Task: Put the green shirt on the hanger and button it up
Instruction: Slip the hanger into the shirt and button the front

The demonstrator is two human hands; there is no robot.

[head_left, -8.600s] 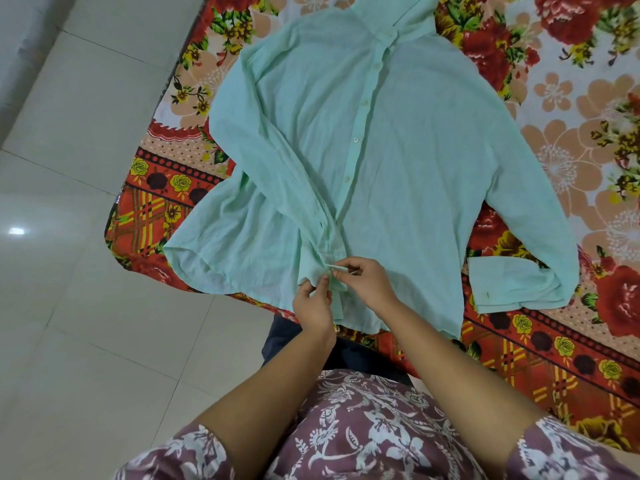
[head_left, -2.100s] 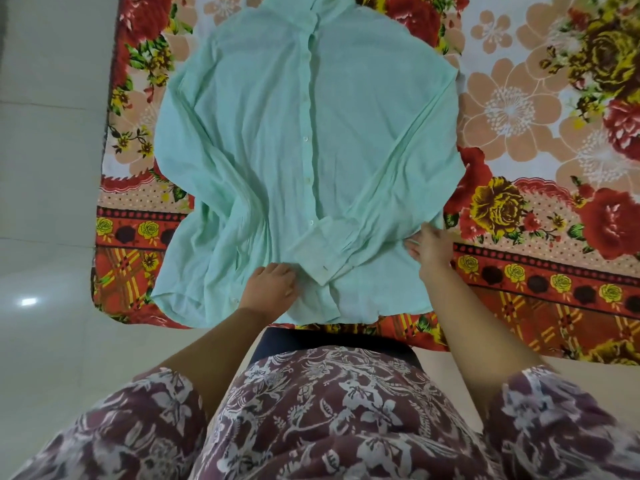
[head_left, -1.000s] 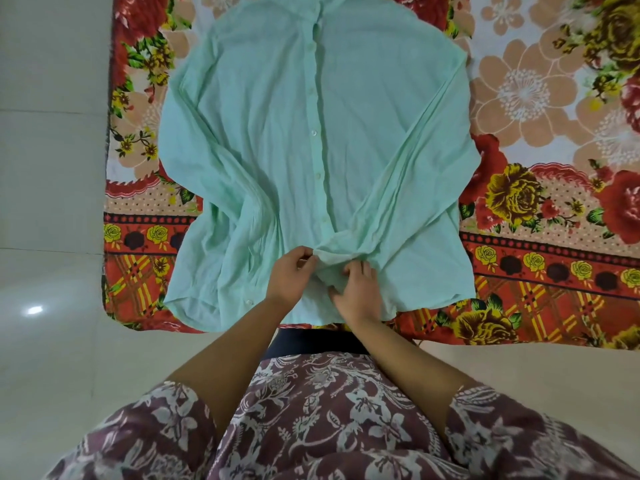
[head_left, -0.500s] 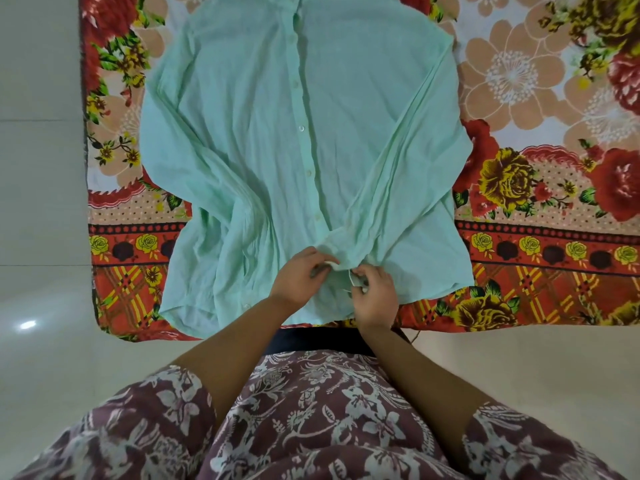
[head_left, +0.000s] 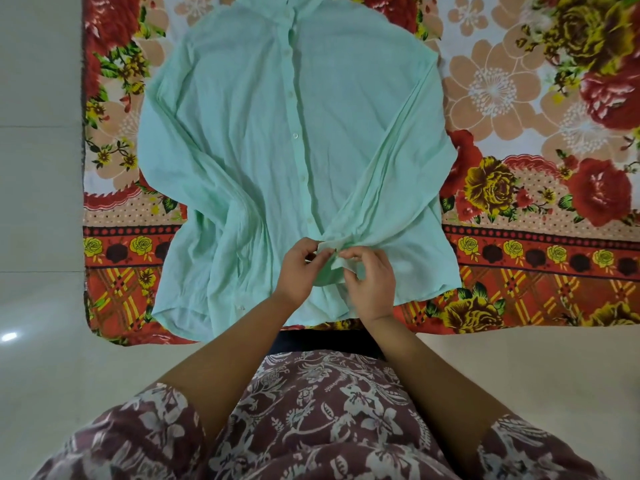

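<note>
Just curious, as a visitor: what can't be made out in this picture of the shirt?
Head view:
Hanger: unseen; the green shirt may cover it.
Shirt collar: cut off by the top edge.
Cuff button: hidden by the left hand and right hand pinching the cuff.

The shirt lies flat and front up on the spread, collar far, hem toward the person. The floor lies left of the spread and before its near edge. One sleeve runs down the shirt's left side. The other sleeve crosses from the right onto the lower front, where the left hand and right hand, side by side, pinch its cuff.
</note>
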